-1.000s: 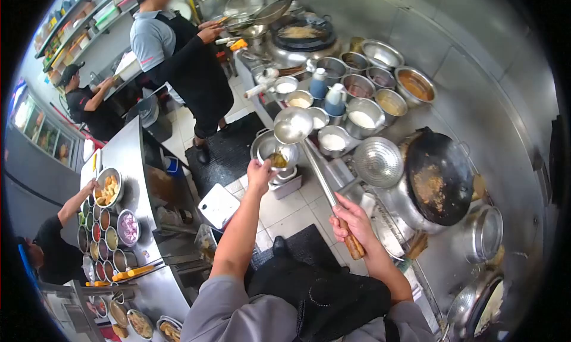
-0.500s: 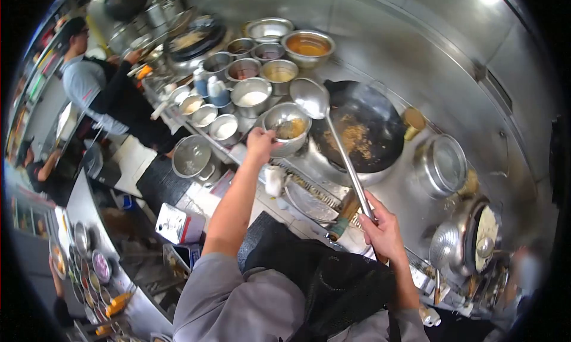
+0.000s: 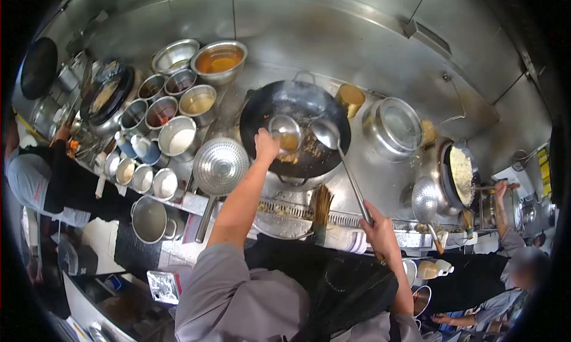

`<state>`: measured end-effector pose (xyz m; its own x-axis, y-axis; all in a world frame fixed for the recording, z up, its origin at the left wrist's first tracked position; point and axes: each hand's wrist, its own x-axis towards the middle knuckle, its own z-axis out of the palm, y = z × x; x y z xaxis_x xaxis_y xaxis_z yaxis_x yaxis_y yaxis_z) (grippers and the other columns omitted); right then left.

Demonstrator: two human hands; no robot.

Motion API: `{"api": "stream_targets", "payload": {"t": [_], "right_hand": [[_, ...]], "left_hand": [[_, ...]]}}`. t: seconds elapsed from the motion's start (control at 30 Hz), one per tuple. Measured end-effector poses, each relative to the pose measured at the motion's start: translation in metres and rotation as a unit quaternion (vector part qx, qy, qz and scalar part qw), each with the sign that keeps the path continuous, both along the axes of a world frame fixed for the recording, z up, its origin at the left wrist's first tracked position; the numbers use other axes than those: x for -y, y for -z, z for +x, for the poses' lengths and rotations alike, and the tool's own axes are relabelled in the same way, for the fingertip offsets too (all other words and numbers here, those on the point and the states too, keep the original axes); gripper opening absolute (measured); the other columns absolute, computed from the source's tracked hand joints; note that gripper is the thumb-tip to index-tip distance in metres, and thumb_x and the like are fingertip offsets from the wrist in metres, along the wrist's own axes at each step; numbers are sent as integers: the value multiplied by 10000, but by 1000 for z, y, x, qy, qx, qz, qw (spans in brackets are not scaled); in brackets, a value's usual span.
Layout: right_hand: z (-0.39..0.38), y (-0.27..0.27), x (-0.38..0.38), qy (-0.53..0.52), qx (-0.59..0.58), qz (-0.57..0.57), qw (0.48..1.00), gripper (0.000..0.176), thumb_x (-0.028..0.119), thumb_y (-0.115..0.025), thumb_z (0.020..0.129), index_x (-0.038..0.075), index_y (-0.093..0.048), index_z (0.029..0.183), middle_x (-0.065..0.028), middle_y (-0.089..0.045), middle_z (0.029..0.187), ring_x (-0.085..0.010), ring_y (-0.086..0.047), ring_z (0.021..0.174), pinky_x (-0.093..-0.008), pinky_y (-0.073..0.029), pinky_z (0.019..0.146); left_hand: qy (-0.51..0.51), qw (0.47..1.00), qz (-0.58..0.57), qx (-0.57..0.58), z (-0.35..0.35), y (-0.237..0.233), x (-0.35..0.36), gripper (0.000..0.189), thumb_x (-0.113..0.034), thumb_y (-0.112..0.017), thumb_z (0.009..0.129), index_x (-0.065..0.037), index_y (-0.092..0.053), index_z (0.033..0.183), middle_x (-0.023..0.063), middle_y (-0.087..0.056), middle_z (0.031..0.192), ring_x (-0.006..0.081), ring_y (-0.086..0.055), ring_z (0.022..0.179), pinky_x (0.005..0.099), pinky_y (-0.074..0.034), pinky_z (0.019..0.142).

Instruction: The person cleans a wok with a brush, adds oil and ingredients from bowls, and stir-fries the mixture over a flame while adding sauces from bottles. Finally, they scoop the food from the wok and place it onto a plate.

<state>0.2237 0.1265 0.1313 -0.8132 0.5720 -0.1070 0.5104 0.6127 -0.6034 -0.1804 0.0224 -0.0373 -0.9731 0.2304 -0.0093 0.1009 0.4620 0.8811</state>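
Observation:
Over the wok (image 3: 291,95), my left hand (image 3: 266,146) grips the rim of a small metal bowl (image 3: 284,125). The bowl is tipped, and some yellowish food (image 3: 289,142) shows at its lower side. Closed around the long handle of a ladle (image 3: 325,133) is my right hand (image 3: 379,230). The ladle's head hangs above the right part of the wok, near the bowl. Brownish bits of food (image 3: 310,147) lie scattered on the wok's dark bottom. Left of the wok rests a perforated strainer (image 3: 220,165), close to my left forearm.
Pots of sauces and powders (image 3: 177,135) crowd the left counter. A bamboo brush (image 3: 322,204) stands at the front edge. Right of the wok are a lidded pot (image 3: 394,129) and a wok of rice (image 3: 461,174). Co-workers stand at left (image 3: 41,181) and right (image 3: 482,276).
My left hand has carried the bowl from beside the wok to over it and tipped it. The ladle's head has moved to the wok's right side. The view has turned right.

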Motion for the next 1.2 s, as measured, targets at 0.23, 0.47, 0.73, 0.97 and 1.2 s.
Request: {"api": "stream_targets", "payload": {"t": [0.23, 0.47, 0.73, 0.97, 1.2], "right_hand": [[27, -6, -22, -65, 110, 238, 963, 575, 137, -678, 827, 247, -548, 1376, -147, -652, 824, -369, -667, 716, -488, -551, 642], [16, 33, -58, -123, 1, 168, 978, 560, 126, -675, 847, 157, -536, 1389, -199, -662, 857, -388, -664, 749, -462, -533, 654], [-123, 116, -112, -87, -38, -139, 986, 520, 112, -595, 954, 65, -464, 1456, -46, -588, 669, -110, -491, 495, -307, -432, 473], [-115, 130, -141, -387, 10, 84, 918, 640, -82, -485, 885, 59, -395, 1503, -133, -516, 1442, -231, -524, 1239, -291, -406, 1019], [-42, -20, -129, -487, -8, 415, 768, 486, 10, -551, 923, 23, -494, 1405, -80, -658, 903, -207, -593, 717, -285, -498, 546]], "left_hand": [[77, 922, -95, -367, 26, -29, 10, 198, 19, -582, 831, -16, -539, 1021, 209, -448, 1341, 458, -438, 1285, 488, -501, 942], [53, 924, -28, -378, 45, -37, 34, 212, 38, -599, 776, -10, -549, 976, 225, -493, 1298, 436, -502, 1193, 470, -478, 957], [-300, 879, 365, 68, 139, -52, 218, 176, 9, -564, 890, -1, -434, 1007, 134, -544, 999, 208, -610, 750, 384, -611, 648], [-616, 661, 427, -41, 361, 0, 431, 222, 0, -566, 892, -1, -422, 1061, 138, -517, 998, 240, -621, 834, 387, -638, 721], [-852, 357, 342, -172, 593, 19, 565, 291, 10, -546, 943, 29, -410, 1199, 183, -519, 1211, 291, -637, 994, 462, -630, 841]]}}
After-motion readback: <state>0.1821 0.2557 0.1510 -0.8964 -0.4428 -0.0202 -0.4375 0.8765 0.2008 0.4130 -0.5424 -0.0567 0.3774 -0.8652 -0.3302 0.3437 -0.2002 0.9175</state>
